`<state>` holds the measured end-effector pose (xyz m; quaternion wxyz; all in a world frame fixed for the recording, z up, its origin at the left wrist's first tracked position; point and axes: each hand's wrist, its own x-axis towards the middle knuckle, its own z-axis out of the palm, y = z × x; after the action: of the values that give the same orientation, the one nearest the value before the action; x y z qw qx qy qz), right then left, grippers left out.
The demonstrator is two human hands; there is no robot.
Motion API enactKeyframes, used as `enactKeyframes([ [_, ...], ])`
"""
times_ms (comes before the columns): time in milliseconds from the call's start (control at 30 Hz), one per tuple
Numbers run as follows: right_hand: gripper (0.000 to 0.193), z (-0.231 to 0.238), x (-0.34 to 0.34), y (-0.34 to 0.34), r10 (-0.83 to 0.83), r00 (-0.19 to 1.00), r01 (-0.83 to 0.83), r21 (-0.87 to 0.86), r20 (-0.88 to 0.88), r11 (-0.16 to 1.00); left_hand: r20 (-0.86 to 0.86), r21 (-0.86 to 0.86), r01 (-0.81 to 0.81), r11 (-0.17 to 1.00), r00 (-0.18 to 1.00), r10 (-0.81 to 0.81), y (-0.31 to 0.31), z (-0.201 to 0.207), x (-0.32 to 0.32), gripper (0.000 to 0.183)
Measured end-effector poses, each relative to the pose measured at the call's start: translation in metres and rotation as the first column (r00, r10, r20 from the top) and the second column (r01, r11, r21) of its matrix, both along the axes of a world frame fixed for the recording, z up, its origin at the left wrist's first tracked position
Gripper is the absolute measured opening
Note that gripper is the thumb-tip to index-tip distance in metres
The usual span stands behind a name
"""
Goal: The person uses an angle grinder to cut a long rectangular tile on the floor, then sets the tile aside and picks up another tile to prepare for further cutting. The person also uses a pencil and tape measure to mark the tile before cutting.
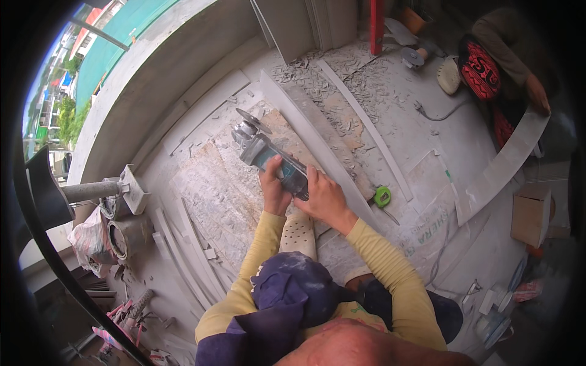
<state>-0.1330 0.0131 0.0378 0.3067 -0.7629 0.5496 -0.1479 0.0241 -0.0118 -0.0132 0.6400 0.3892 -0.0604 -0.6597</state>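
Observation:
An angle grinder [259, 151] with a grey and blue-green body is held up in front of me, its cutting disc [253, 121] at the far end. My left hand [274, 190] wraps round the middle of its body. Round the rear of the body, my right hand [326, 200] is closed as well. Beyond the grinder, on its right, lies a long pale board [311, 143]. A dusty, stained panel [213, 189] covers the floor below the tool. Near my right wrist rests a green tape measure [382, 196]. One of my clogs [298, 235] shows under my hands.
Narrow strips [366, 128] and broken scraps litter the dusty floor. At the right, another person's hand [538, 94] holds a long panel [505, 171]. A cardboard box [530, 219] stands near it. A second grinder [414, 58] lies at the far right, a cord [442, 117] nearby.

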Motion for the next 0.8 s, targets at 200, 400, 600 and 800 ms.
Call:
enactKeyframes([
  [200,0.071,0.001,0.007,-0.01,-0.109,0.993,0.112,-0.095,0.036,0.989,0.073,0.01,0.08,0.997,0.994,-0.08,-0.029,0.002,-0.004,0.034],
  [400,0.075,-0.001,0.01,-0.052,-0.17,0.978,0.18,-0.075,0.12,0.981,0.128,-0.094,0.107,0.99,0.987,-0.095,-0.078,0.01,-0.003,0.039],
  [600,0.077,-0.012,0.036,-0.118,-0.177,0.972,0.195,-0.108,0.155,0.975,0.186,-0.105,0.102,0.989,0.979,-0.081,-0.157,0.013,0.028,0.041],
  [800,0.069,-0.028,0.061,-0.163,-0.162,0.973,0.181,-0.107,0.163,0.978,0.193,-0.111,0.061,0.992,0.98,-0.039,-0.207,-0.015,0.057,0.035],
])
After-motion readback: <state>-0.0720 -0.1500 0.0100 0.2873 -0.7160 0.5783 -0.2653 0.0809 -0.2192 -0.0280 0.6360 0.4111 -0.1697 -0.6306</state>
